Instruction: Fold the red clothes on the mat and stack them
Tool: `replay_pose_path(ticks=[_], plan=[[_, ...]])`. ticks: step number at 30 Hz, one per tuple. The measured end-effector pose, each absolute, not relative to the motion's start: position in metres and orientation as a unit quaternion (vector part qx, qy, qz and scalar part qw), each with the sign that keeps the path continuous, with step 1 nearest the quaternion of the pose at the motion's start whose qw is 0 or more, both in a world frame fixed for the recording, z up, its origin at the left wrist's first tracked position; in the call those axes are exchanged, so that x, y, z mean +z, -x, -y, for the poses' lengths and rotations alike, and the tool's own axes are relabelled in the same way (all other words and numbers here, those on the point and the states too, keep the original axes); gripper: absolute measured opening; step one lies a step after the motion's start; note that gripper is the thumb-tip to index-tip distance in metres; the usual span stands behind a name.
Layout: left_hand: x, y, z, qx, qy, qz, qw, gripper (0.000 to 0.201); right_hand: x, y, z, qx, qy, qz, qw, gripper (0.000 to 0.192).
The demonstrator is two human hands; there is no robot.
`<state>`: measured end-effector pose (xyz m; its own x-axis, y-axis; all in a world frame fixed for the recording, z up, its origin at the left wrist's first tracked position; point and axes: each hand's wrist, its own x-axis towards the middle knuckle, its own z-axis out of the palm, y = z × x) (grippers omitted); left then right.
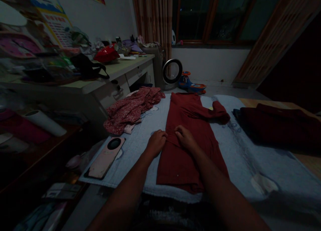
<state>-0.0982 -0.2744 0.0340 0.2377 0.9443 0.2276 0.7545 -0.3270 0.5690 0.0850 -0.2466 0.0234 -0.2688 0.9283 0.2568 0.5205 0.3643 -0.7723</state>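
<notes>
A dark red garment (190, 147) lies flat and lengthwise on a pale blue towel (240, 157), with one sleeve folded across its upper part. My left hand (156, 142) pinches the garment's left edge near the middle, fingers curled on the cloth. My right hand (184, 137) presses on the garment just beside the left hand, fingers bent and gripping a fold of the fabric.
A crumpled red patterned cloth (131, 109) lies at the towel's upper left. A pink phone (105, 157) rests on the towel's left edge. Folded dark red clothing (276, 124) sits at the right. A cluttered desk (112, 74) stands at the left, a round fan (172, 71) behind.
</notes>
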Motion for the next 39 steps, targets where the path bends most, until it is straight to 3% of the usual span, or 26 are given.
replay_pose_path(ticks=[3,7,11,14,23,29,34,39], plan=[[0.039,0.090,0.268,0.292,-0.722,-0.599,0.186,0.029,0.020,-0.086,0.245,0.296,0.473,0.739,0.379,0.017],[0.040,0.079,0.259,0.323,-0.640,-0.638,0.281,0.019,0.020,-0.088,0.245,0.305,0.452,0.739,0.396,0.020],[0.030,0.076,0.252,0.356,-0.591,-0.636,0.347,0.058,0.020,-0.089,0.246,0.293,0.457,0.744,0.390,0.021],[0.022,0.075,0.249,0.375,-0.583,-0.635,0.340,0.064,0.020,-0.087,0.249,0.256,0.481,0.753,0.368,0.022],[0.021,0.066,0.264,0.394,-0.617,-0.636,0.244,0.045,0.046,-0.103,0.258,0.011,0.689,0.682,0.245,0.027],[0.026,0.066,0.271,0.390,-0.632,-0.638,0.202,0.029,0.050,-0.119,0.256,0.034,0.739,0.653,0.162,0.030],[0.027,0.070,0.271,0.411,-0.609,-0.645,0.209,0.035,0.041,-0.118,0.250,0.094,0.697,0.679,0.213,0.028],[0.024,0.072,0.268,0.410,-0.601,-0.648,0.224,0.030,0.044,-0.123,0.246,0.134,0.650,0.662,0.349,0.026]])
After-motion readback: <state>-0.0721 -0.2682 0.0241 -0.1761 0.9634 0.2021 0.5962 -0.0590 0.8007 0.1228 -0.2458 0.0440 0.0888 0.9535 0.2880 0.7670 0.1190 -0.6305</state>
